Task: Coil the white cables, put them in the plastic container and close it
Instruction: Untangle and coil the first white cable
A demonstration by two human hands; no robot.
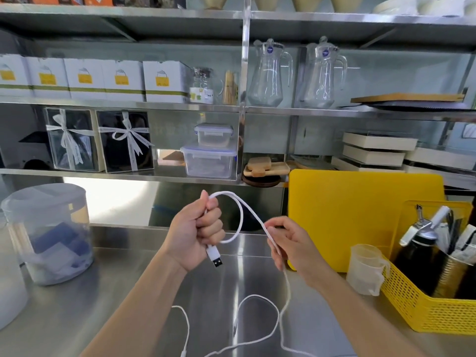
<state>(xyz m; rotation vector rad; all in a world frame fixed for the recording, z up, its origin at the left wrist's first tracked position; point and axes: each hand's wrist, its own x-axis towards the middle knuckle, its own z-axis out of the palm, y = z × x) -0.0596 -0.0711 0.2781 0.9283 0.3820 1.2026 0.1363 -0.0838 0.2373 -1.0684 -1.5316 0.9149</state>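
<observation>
Steel counter [77, 305] spans the lower view; steel shelving [121, 173] rises behind it. A yellow cutting board [360, 215] stands upright against the back at right. In front of it, a yellow perforated basket [425, 305] holds a dark bottle and utensils; a small translucent measuring cup [365, 269] is just beside the basket's left end. At far left on the counter sits a large frosted round container [49, 233] with its lid on, blue and white contents dimly visible inside.

On the lowest shelf, two clear plastic containers with blue-edged clip lids are stacked, the larger one [209, 161] below the smaller [213, 134]. Both are lidded and well apart from the hands.

Left hand [198, 230] is raised above the counter, closed in a fist around the white cable [240, 215]. The cable's USB plug [215, 256] hangs out below the fist; one loop arcs out of the top of the fist and curves right and down.

Right hand [291, 243] is near the left, at about the same height. Thumb and forefinger pinch the cable narrowly; the other fingers are loosely curled. Below this hand the cable drops to the counter and lies there in slack uncoiled curves running off the bottom edge. A second thin white strand [186, 323] lies at lower centre-left; whether it is the same cable cannot be told.
</observation>
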